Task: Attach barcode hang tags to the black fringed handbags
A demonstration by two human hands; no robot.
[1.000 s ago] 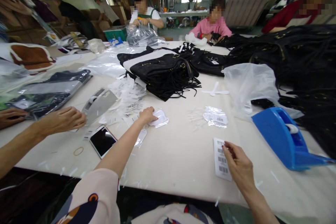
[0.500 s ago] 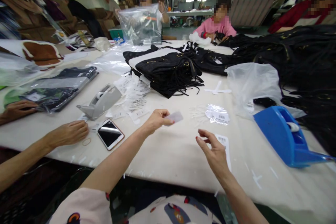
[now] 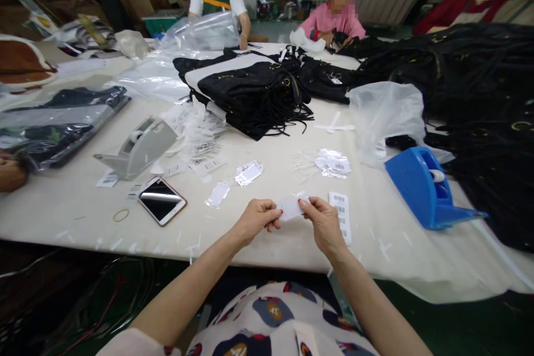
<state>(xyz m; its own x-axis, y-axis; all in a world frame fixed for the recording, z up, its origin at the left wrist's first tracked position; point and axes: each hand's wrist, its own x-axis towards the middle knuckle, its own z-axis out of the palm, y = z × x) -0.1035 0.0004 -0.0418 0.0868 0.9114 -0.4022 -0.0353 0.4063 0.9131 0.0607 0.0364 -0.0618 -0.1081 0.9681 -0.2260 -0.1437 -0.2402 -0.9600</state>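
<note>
Close to the near edge of the pale table [image 3: 287, 247], a small, thin white tag [image 3: 291, 207] with a slight gloss is pinched at its left end by the left hand [image 3: 261, 215] and at its right end by the right hand [image 3: 323, 222]; both hands are nearly closed, thumb to forefinger, and any print on the tag cannot be made out. Just right of the right hand, a flat sheet of barcode labels [image 3: 341, 214] is partly covered by that hand. To the left, a glossy phone [image 3: 162, 200] is seen lying flat beside a thin, looped rubber band [image 3: 120, 215]. Beyond the hands, shiny tags [image 3: 249, 173] are laid out, with a glinting tag pile [image 3: 334, 162] farther right, its pale strings blurred together. The table is flanked by two wedge-shaped dispensers, a grey dispenser [image 3: 142, 147] at left and a smooth blue dispenser [image 3: 429, 189] at right. At the far left edge, a co-worker's hand [image 3: 11, 171] is cut off, so its grip cannot be told. Farther off, soft black fringed bags [image 3: 250, 89] are stacked, and a crumpled, translucent plastic bag [image 3: 384, 114] is set to their right, its contents mostly veiled.
</note>
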